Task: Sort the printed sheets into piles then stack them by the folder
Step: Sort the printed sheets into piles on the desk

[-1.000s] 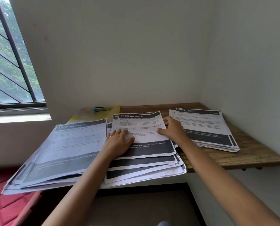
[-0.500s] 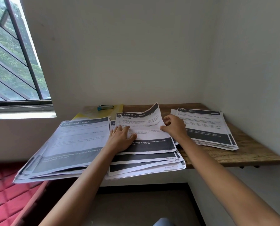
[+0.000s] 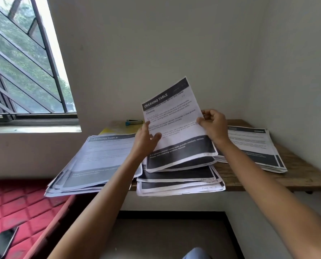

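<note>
A sheet headed "DRESSING TABLE" stood lifted above the middle pile on the counter. The right hand had its fingers pinching one edge, and the left hand gripped the other. The left pile, before the yellow folder, overhung the counter and looked liable to slide off if nudged.

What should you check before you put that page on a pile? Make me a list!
1. Grip: the right hand pinches the lifted sheet by its edge: ok.
2. Second grip by the left hand: cannot tell, blurred.
3. Heading readable, "DRESSING TABLE": ok.
4. Same heading on the left pile: ok.
5. That pile fully on the wooden shelf: not ok, it overhangs.
6. Sight of the yellow folder behind the piles: ok.
</note>
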